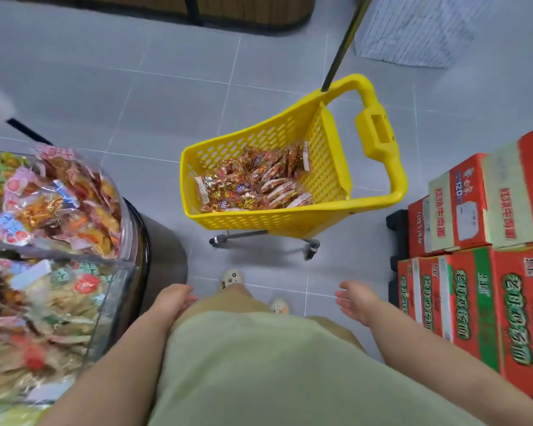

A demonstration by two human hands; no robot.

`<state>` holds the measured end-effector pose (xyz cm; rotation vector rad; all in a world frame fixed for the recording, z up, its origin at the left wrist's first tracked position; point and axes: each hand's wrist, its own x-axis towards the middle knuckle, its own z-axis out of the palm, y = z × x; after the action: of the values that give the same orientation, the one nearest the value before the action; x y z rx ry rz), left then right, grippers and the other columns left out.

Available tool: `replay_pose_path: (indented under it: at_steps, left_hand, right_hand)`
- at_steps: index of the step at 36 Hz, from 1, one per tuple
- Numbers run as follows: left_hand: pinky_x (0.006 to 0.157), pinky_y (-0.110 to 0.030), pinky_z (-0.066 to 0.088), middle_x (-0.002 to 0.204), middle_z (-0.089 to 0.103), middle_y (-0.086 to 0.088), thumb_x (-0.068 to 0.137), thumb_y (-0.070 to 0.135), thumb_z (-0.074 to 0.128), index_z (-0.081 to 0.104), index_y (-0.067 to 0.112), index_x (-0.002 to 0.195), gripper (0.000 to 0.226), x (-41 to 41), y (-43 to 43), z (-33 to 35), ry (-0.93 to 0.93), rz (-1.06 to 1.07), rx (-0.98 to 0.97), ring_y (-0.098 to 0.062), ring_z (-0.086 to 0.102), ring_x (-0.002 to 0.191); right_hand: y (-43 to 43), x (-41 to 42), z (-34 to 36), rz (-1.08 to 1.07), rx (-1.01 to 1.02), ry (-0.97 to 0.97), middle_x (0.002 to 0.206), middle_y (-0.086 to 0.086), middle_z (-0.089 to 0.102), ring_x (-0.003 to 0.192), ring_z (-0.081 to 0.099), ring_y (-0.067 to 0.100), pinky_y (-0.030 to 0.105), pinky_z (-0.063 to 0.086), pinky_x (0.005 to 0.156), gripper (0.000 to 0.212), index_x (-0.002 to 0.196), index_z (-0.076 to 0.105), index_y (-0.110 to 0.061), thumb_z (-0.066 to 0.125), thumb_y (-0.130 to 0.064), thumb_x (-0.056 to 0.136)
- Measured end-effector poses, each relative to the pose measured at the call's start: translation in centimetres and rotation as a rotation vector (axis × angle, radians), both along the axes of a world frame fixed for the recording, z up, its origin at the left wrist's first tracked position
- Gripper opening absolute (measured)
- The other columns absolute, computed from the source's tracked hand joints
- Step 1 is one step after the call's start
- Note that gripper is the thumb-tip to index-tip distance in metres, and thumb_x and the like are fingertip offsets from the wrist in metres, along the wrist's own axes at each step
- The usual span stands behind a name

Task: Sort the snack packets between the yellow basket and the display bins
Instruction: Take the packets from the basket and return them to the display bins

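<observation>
Yellow basket (293,216): on floor ahead, snack packets (253,186) inside, awaiting sorting. Display bins (126,229): at our left, seemingly full. Left hand (174,299), right hand (356,299): empty, apart, fingers loose.

A floor of large pale grey tiles (111,96) with thin light grout lines fills most of the frame, evenly lit with only soft shadows. At the top edge a dark wooden-slatted display stand (243,9) with a rounded corner sits on it, and in the upper right lies a whitish ribbed mat (413,29). Along the right edge, red and green cardboard cartons (480,272) are stacked on a black pallet (397,222).
</observation>
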<state>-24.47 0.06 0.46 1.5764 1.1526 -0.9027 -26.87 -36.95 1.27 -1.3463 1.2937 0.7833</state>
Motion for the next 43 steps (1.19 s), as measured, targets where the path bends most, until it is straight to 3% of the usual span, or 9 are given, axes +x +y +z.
replay_pose_path:
  at_steps: [4, 9, 14, 18, 24, 28, 33, 38, 43]
  left_hand:
    - [0.062, -0.033, 0.04, 0.103, 0.063, -0.024, 0.096, 0.018, 0.05, 0.058, -0.005, 0.109, 0.027, 2.4, 0.0, 0.3, 0.006, -0.008, 0.025, -0.028, 0.05, 0.073]
    - [0.045, -0.022, 0.027, 0.06, 0.05, -0.007, 0.098, 0.011, 0.043, 0.052, 0.007, 0.07, 0.029, 7.9, 0.5, -0.5, 0.006, -0.044, 0.033, -0.018, 0.038, 0.049]
    - [0.044, -0.019, 0.039, 0.073, 0.052, -0.007, 0.099, 0.012, 0.042, 0.053, 0.008, 0.085, 0.018, 15.1, 1.0, -0.1, -0.023, -0.121, 0.043, -0.017, 0.049, 0.052]
    - [0.059, -0.026, 0.039, 0.087, 0.057, -0.011, 0.099, 0.017, 0.046, 0.053, 0.008, 0.105, 0.013, 21.4, 1.6, -0.1, -0.091, -0.194, 0.065, -0.017, 0.051, 0.064]
    - [0.061, -0.028, 0.042, 0.099, 0.059, -0.015, 0.099, 0.02, 0.046, 0.053, 0.008, 0.099, 0.014, 28.8, 2.4, -0.8, -0.133, -0.32, 0.114, -0.026, 0.056, 0.081]
    - [0.071, -0.039, 0.047, 0.082, 0.059, -0.025, 0.083, 0.012, 0.054, 0.06, -0.001, 0.079, 0.015, 31.1, 3.3, -1.9, -0.138, -0.395, 0.231, -0.031, 0.058, 0.079]
    - [0.097, -0.037, 0.04, 0.136, 0.051, -0.02, 0.09, 0.024, 0.06, 0.044, 0.001, 0.136, 0.054, 31.4, 3.8, -5.6, -0.035, -0.374, 0.201, -0.034, 0.05, 0.123]
    - [0.086, -0.034, 0.045, 0.12, 0.065, -0.012, 0.093, 0.035, 0.059, 0.063, 0.015, 0.119, 0.033, 31.3, 3.2, -10.5, -0.107, -0.303, 0.127, -0.031, 0.061, 0.108]
    - [0.08, -0.044, 0.049, 0.1, 0.066, -0.024, 0.098, 0.041, 0.045, 0.065, 0.001, 0.099, 0.044, 31.1, 2.6, -13.8, -0.168, -0.165, 0.326, -0.041, 0.062, 0.094]
  right_hand:
    - [0.2, 2.0, -0.4, 0.017, 0.032, 0.068, 0.083, 0.003, 0.057, 0.071, 0.055, 0.015, 0.027, 0.041, 0.062, 0.014, 0.105, 0.052, -0.012, 0.048, -0.021, 0.095]
    - [1.1, 8.2, 0.1, 0.028, 0.023, 0.0, 0.09, 0.005, 0.057, 0.08, 0.056, 0.017, 0.027, 0.043, 0.07, 0.012, 0.104, 0.05, -0.013, 0.045, -0.021, 0.096]
    - [2.9, 15.4, 2.0, 0.035, 0.006, -0.08, 0.073, 0.001, 0.054, 0.061, 0.049, 0.011, 0.022, 0.039, 0.058, 0.019, 0.078, 0.053, -0.015, 0.046, -0.022, 0.096]
    - [4.4, 20.8, 2.5, 0.021, -0.013, -0.129, 0.086, 0.005, 0.058, 0.07, 0.053, 0.017, 0.024, 0.039, 0.059, 0.012, 0.098, 0.052, -0.013, 0.046, -0.023, 0.097]
    - [7.2, 26.7, 1.4, 0.048, 0.004, -0.09, 0.09, 0.005, 0.058, 0.077, 0.056, 0.017, 0.027, 0.047, 0.068, 0.015, 0.106, 0.052, -0.011, 0.047, -0.022, 0.097]
    - [9.3, 28.7, -0.4, 0.085, 0.04, -0.033, 0.075, 0.005, 0.055, 0.066, 0.051, 0.016, 0.026, 0.041, 0.059, 0.008, 0.094, 0.053, -0.01, 0.047, -0.016, 0.096]
    - [11.3, 30.5, -4.4, 0.147, 0.106, 0.059, 0.08, 0.003, 0.057, 0.07, 0.054, 0.015, 0.032, 0.049, 0.081, 0.013, 0.087, 0.058, -0.012, 0.049, -0.017, 0.095]
    - [12.9, 31.8, -9.1, 0.22, 0.063, 0.144, 0.086, 0.006, 0.062, 0.067, 0.055, 0.014, 0.025, 0.046, 0.06, 0.016, 0.107, 0.056, -0.007, 0.051, -0.017, 0.095]
    - [15.1, 33.1, -12.8, 0.306, -0.004, 0.219, 0.107, 0.016, 0.063, 0.094, 0.063, 0.025, 0.037, 0.051, 0.088, 0.027, 0.115, 0.055, -0.003, 0.049, -0.021, 0.097]
